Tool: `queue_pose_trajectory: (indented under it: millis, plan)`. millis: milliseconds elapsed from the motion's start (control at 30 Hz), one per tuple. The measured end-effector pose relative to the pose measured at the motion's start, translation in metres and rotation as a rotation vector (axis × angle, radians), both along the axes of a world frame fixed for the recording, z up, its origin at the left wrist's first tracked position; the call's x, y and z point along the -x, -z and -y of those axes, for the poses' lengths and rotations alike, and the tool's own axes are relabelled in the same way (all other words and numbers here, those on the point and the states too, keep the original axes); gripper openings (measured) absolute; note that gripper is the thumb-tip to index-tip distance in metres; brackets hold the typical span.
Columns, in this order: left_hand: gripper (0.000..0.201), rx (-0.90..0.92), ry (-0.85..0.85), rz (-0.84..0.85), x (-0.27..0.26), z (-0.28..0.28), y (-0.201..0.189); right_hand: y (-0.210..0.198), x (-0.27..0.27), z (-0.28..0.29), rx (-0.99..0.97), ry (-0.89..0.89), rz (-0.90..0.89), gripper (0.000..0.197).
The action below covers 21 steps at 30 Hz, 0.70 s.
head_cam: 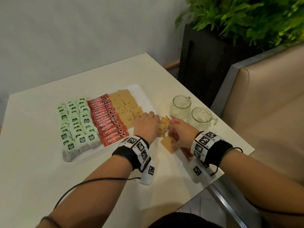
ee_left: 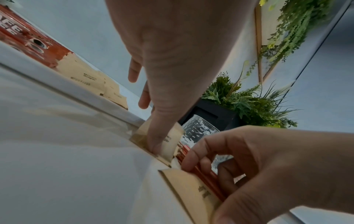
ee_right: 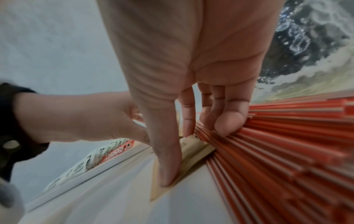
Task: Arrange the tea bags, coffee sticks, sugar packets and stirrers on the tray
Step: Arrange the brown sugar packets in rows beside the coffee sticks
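Observation:
The white tray (head_cam: 141,89) holds rows of green tea bags (head_cam: 75,122), red coffee sticks (head_cam: 107,119) and brown sugar packets (head_cam: 125,104). Just right of the tray, my left hand (head_cam: 148,124) pinches a loose sugar packet (ee_left: 170,139) under its thumb, the packet's far side tilted up. My right hand (head_cam: 176,130) holds another sugar packet (head_cam: 169,143) between thumb and forefinger (ee_right: 188,130). Its other fingers rest on a bundle of red stirrers (ee_right: 277,144) that lies on the table (head_cam: 41,170) beneath it.
Two clear glass mugs (head_cam: 181,106) (head_cam: 201,118) stand close behind my right hand. A black planter with ferns (head_cam: 205,63) is at the table's far corner and a beige seat (head_cam: 271,104) on the right. The table's right edge runs near my right wrist.

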<state>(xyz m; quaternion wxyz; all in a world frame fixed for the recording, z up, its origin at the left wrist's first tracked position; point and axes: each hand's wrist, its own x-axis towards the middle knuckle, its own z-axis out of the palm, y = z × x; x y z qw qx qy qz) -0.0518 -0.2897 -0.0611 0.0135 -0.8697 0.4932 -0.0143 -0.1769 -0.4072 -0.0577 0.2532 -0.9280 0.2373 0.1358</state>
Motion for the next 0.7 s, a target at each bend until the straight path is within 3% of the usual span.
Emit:
queue_pose_trajectory:
  millis: [133,300,533,700]
  plan:
    - [0.024,-0.002,0.006,0.024,0.002,-0.005,0.005,-0.005,-0.002,0.001,0.016,-0.003,-0.028,0.064]
    - [0.022,0.090,0.000,-0.045,0.003,-0.019,0.002,-0.010,-0.006,0.001,0.054,-0.080,-0.066,0.052]
    - [0.008,0.292,-0.186,-0.498,-0.001,-0.049,-0.011,0.002,0.011,-0.004,-0.132,-0.063,0.117,0.035]
    - [0.010,0.333,-0.204,-0.633,0.011,-0.055,-0.005,0.005,0.028,-0.003,-0.360,0.011,0.266,0.023]
